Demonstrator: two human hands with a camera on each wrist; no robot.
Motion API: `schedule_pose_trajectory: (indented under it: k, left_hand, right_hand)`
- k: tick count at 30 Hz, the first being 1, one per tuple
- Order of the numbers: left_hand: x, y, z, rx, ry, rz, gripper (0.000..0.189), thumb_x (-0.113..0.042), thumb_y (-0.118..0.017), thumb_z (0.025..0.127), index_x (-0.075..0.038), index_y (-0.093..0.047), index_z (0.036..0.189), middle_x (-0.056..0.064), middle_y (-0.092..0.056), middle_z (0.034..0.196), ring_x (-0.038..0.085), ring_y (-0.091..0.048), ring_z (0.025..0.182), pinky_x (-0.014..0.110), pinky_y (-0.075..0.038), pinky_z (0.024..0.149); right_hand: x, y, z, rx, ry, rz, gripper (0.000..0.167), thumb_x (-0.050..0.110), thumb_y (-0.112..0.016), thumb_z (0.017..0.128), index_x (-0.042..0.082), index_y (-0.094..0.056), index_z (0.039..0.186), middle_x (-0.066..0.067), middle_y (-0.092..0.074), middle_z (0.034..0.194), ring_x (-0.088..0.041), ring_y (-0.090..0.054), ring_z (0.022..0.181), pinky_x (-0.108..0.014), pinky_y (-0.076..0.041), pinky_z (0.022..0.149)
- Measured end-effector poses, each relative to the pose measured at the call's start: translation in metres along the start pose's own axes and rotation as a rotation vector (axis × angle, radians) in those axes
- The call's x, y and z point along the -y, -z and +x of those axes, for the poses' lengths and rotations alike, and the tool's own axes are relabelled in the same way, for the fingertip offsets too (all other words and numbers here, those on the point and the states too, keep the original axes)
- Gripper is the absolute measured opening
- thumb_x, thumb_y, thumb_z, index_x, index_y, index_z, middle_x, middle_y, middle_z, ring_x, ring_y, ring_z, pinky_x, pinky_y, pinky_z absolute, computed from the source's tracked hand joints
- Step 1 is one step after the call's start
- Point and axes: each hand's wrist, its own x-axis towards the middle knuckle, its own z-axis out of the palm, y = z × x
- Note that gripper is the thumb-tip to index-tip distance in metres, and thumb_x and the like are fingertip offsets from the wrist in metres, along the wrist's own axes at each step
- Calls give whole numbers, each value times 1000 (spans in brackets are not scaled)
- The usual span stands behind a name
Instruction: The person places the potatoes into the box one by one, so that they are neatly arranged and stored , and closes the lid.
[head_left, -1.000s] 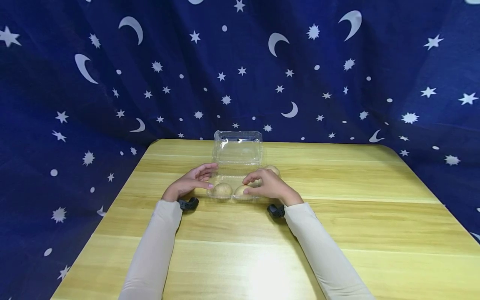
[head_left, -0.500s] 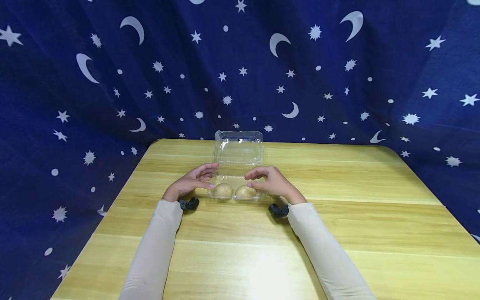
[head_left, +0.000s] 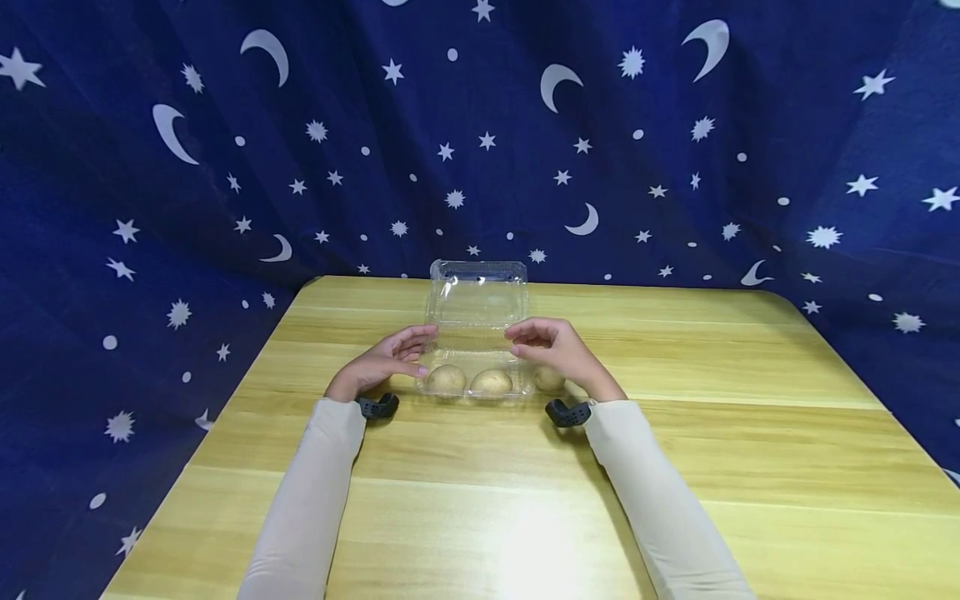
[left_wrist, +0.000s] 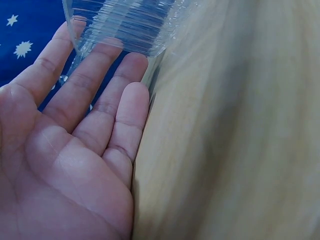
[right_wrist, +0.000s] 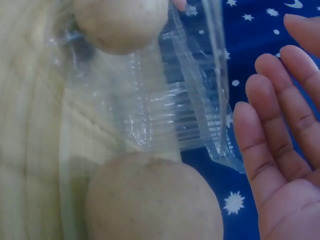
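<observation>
A clear plastic clamshell box [head_left: 471, 364] stands with its lid [head_left: 478, 293] raised at the back. Two potatoes lie in it side by side, one on the left [head_left: 447, 380] and one on the right [head_left: 491, 382]. My left hand [head_left: 382, 360] is at the box's left side, fingers extended, fingertips right at the ribbed plastic in the left wrist view. At the right end my right hand [head_left: 558, 346] is raised with relaxed fingers, holding nothing. A third potato [head_left: 550, 379] sits below it, outside the box on the right, partly hidden by the wrist.
Everything stands on a light wooden table [head_left: 675, 467]. A dark blue curtain [head_left: 480, 200] with moons and stars hangs behind the table's far edge and along its left. A black wrist device [head_left: 377, 407] is on the left wrist, another [head_left: 567, 413] on the right.
My right hand has moved off the right potato in the box, up and to the right. The potato outside the box, hidden half a second ago, now shows below it. My left hand stays put.
</observation>
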Motion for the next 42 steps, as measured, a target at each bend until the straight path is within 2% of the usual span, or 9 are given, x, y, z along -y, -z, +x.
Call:
schedule_pose_trajectory:
  k: [6,16,20,25,27,33,42]
  left_hand:
    - [-2,0,-1,3,-3,-8,89,-1,-75,93,6,-26,167,28,-25,174,45,-19,162,55,-12,134]
    - [-2,1,-2,2,-1,-8,89,-1,-75,93,6,-26,168,28,-25,174,45,-19,162,55,-13,134]
    - [-1,1,-1,5,-3,-8,89,-1,-75,94,6,-26,168,28,-24,174,45,-19,162,55,-13,134]
    - [-1,0,-1,6,0,-9,88,-1,-74,94,6,-26,168,28,-24,175,45,-19,163,54,-13,134]
    - [-1,0,-1,5,0,-9,88,0,-74,94,6,-26,168,28,-24,175,44,-19,163,54,-13,134]
    - [-1,0,-1,1,2,-6,89,-1,-74,94,5,-26,168,27,-24,175,44,-19,163,54,-13,134]
    - [0,0,0,5,-1,-3,89,-2,-74,94,5,-25,168,28,-24,175,44,-18,163,55,-12,134]
  right_hand:
    - [0,7,-1,-58,-24,-13,29,-1,-69,102,-13,-69,129,-35,-68,128,-8,-69,99,-20,-57,90]
    - [-10,17,-2,-160,-17,-73,28,-2,-69,102,-14,-69,128,-33,-69,130,-9,-69,100,-19,-56,91]
    - [-13,19,-4,-205,-32,-97,29,-1,-69,102,-14,-68,128,-33,-69,130,-17,-70,103,-18,-55,91]
    - [-19,23,-5,-274,-75,-138,30,0,-70,102,-13,-69,130,-31,-69,133,-35,-68,115,-18,-53,92]
    - [-22,24,-6,-295,-98,-153,31,0,-69,103,-13,-68,131,-30,-68,135,-40,-65,121,-24,-53,97]
    - [-31,27,-8,-314,-167,-132,39,1,-68,104,-13,-62,139,-32,-61,143,-46,-57,132,-53,-47,116]
    - [-43,27,-10,-238,-248,-85,52,8,-69,106,-11,-52,152,-32,-54,154,-47,-54,137,-53,-44,119]
